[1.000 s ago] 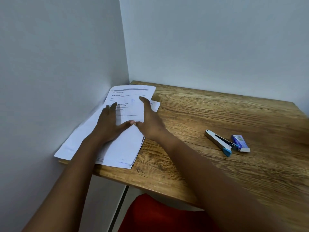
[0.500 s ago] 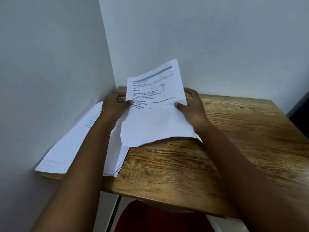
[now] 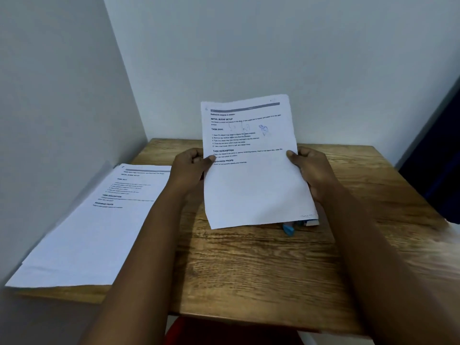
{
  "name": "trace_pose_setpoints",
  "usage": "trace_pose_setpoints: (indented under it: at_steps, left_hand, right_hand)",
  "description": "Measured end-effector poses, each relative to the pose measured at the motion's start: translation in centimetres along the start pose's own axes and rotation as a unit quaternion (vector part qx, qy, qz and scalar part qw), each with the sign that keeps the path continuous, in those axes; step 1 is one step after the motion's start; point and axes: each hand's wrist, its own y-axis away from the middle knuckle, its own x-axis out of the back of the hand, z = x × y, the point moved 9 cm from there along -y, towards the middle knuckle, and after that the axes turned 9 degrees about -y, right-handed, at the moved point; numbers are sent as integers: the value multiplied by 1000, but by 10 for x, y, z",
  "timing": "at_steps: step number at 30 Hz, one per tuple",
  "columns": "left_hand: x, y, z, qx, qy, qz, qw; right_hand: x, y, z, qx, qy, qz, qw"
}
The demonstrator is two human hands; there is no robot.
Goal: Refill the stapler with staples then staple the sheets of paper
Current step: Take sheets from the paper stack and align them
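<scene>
I hold a few printed sheets of paper (image 3: 251, 180) upright above the wooden table (image 3: 249, 270). My left hand (image 3: 190, 168) grips their left edge and my right hand (image 3: 311, 170) grips their right edge. Under the sheets' lower edge peeks the blue tip of the stapler (image 3: 288, 229). Beside it shows a corner of the small staple box (image 3: 311, 222). The rest of both is hidden behind the paper.
A stack of other printed sheets (image 3: 99, 225) lies at the table's left edge against the left wall, overhanging the front edge. Grey walls close the left and back sides. A red seat (image 3: 224, 332) shows below the table's front edge.
Both hands lifted a few sheets off the stack at the left and carried them rightward to the table's middle, now upright in front of the stapler. The view shifted.
</scene>
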Motion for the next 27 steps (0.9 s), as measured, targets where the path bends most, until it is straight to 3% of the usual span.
trace_pose_setpoints:
  at_steps: [8, 13, 23, 27]
  left_hand:
    - [6, 6, -3, -25, 53, -51, 997]
    - [10, 13, -4, -22, 26, -22, 999]
    - [13, 20, -26, 39, 88, 42, 994]
    - [6, 22, -29, 58, 75, 9, 996]
  right_hand:
    - [-5, 7, -8, 20, -3, -80, 997]
    - [-7, 13, -4, 3, 7, -110, 994]
    - [-7, 16, 8, -12, 38, -81, 996]
    - [-10, 16, 12, -3, 49, -72, 996]
